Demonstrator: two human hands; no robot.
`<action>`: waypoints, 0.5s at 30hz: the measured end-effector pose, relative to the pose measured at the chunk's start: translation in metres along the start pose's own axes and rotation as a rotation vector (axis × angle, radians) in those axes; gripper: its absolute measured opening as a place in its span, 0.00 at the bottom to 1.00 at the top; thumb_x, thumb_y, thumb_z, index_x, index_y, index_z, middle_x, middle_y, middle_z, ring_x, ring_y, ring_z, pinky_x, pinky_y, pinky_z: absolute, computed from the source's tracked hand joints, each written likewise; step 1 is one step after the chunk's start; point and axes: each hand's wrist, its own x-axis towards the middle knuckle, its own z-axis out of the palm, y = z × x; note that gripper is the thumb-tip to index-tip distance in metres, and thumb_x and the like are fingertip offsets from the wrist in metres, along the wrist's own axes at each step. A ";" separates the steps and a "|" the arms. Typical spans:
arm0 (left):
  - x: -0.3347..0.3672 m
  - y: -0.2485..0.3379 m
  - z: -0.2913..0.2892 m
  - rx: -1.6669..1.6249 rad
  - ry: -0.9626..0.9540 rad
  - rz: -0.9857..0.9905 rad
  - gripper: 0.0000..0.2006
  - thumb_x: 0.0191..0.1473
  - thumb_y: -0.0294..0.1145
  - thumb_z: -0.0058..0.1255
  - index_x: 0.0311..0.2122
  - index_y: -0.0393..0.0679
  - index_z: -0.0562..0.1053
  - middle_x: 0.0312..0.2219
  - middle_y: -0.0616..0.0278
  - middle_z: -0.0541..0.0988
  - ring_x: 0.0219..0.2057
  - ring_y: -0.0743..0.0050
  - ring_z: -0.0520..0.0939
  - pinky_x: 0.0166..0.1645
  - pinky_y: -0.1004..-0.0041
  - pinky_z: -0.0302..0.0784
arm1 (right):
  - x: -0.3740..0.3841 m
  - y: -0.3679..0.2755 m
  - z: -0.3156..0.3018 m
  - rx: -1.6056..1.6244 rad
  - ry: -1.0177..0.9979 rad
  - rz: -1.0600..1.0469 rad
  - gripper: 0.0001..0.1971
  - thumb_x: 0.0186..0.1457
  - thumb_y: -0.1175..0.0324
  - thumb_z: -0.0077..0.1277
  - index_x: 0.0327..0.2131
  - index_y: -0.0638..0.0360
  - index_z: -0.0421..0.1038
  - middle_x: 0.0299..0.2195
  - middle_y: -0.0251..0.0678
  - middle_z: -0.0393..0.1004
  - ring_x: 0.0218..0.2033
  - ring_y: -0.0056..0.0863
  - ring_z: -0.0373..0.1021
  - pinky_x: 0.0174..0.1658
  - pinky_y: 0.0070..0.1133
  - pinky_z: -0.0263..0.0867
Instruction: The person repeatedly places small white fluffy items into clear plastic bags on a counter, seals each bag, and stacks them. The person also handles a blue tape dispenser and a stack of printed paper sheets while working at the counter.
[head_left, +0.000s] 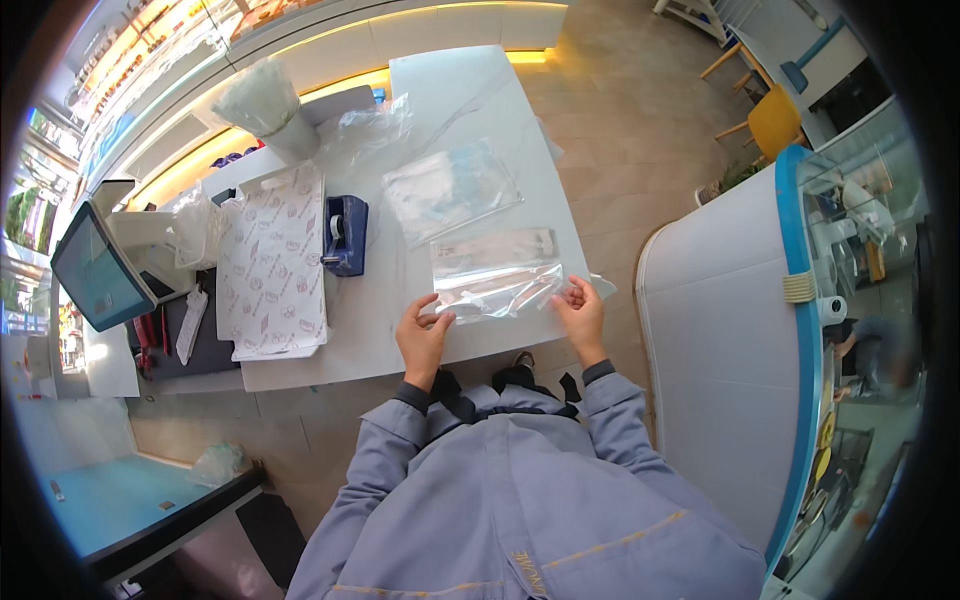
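A clear plastic bag (498, 275) lies on the white marbled table (360, 360), its near edge slightly raised and shiny. At the bag's near left corner, my left hand (422, 338) pinches the film between thumb and fingers. My right hand (582, 318) grips the near right corner the same way, its fingertips curled. Just beyond is a stack of clear plastic bags (450, 190) with pale blue showing through. Loose crumpled plastic (375, 128) rests farther back.
Left of the bags stand a blue tape dispenser (346, 236) and a stack of printed paper sheets (272, 265). A screen terminal (100, 265) is at the far left. A lined bin (290, 135) stands behind. A curved white counter (715, 300) rises on the right.
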 end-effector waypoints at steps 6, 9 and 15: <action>0.000 0.011 -0.013 0.035 -0.006 -0.075 0.19 0.45 0.24 0.68 0.44 0.35 0.76 0.23 0.58 0.83 0.26 0.81 0.82 0.30 0.82 0.73 | 0.008 0.002 -0.009 0.209 -0.057 0.112 0.14 0.48 0.72 0.66 0.38 0.68 0.77 0.30 0.35 0.80 0.29 0.17 0.74 0.35 0.16 0.72; 0.002 0.010 -0.015 0.042 -0.019 -0.069 0.19 0.44 0.24 0.69 0.43 0.35 0.77 0.21 0.59 0.83 0.25 0.81 0.82 0.30 0.82 0.73 | 0.007 0.000 -0.008 0.188 -0.046 0.099 0.13 0.48 0.72 0.66 0.36 0.69 0.78 0.28 0.35 0.80 0.29 0.17 0.75 0.35 0.16 0.72; 0.008 -0.002 -0.021 0.018 -0.012 -0.078 0.18 0.46 0.24 0.67 0.44 0.36 0.77 0.23 0.62 0.82 0.25 0.82 0.80 0.31 0.83 0.72 | 0.009 -0.001 -0.014 0.165 -0.001 0.084 0.13 0.48 0.74 0.65 0.38 0.68 0.78 0.30 0.35 0.80 0.30 0.17 0.74 0.34 0.16 0.71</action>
